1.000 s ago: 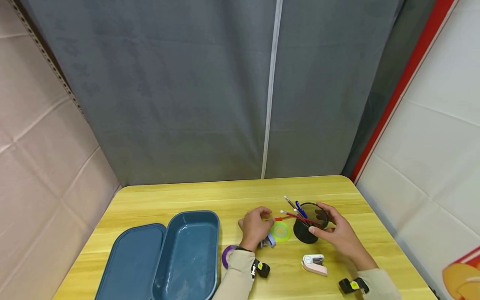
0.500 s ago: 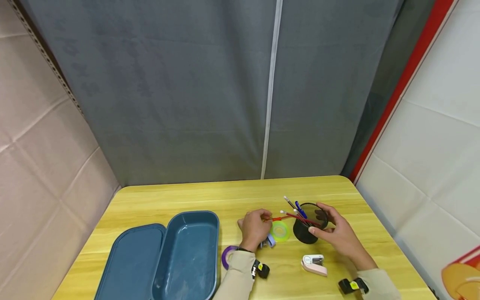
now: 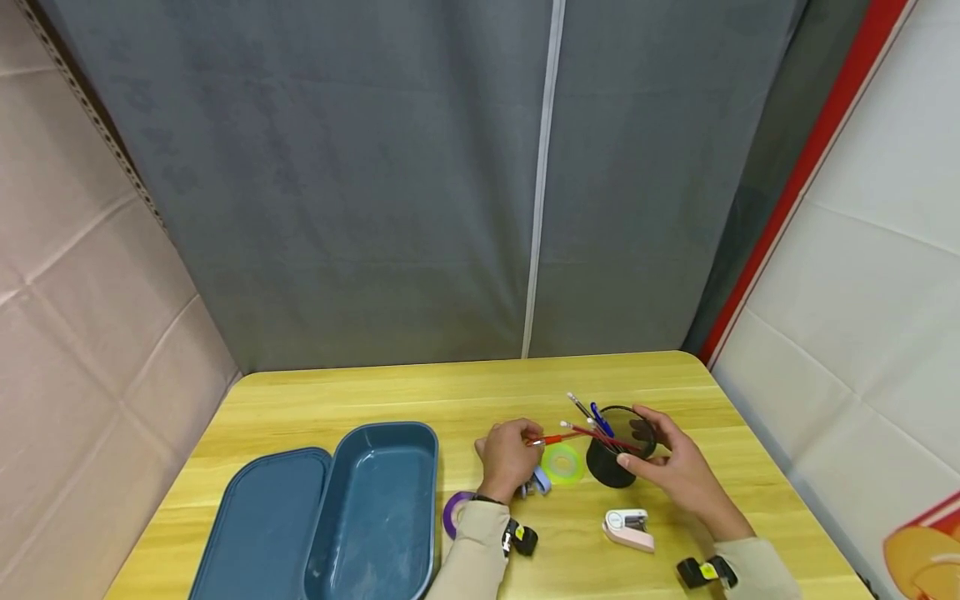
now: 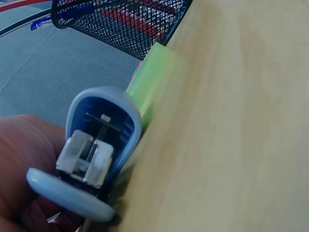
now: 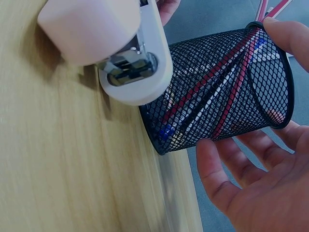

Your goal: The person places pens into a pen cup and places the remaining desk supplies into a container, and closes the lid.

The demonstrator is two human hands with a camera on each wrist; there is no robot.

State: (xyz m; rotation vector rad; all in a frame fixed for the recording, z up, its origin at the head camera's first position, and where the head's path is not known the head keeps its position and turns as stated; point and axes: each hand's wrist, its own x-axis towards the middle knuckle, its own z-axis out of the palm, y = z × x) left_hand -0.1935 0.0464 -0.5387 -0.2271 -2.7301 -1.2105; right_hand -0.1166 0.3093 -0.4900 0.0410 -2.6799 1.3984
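Note:
My left hand [image 3: 510,457] is curled low over the table, its fingertips at the clear end of a slim red pen [image 3: 555,438], which it pinches. That pen points right, toward a black mesh pencil cup [image 3: 609,468]. My right hand [image 3: 678,467] holds the cup from the right, thumb and fingers around its upper part. Red and dark pencils and a blue pen [image 3: 601,419] lean in the cup. Beside the left hand lie a roll of green tape [image 3: 551,473] and a light-blue tool with metal parts [image 4: 104,111]. In the left wrist view the pen is hidden.
A pink-and-white stapler [image 3: 630,529] lies in front of the cup. Purple tape [image 3: 450,518] is partly covered by the left sleeve. To the left stand an open blue box [image 3: 435,467] and its lid [image 3: 258,525]. A grey curtain [image 3: 375,183] hangs behind the table.
The red pen has slid slightly left at my left fingertips, and its clear end now shows. My right hand and the cup stay nearly still.

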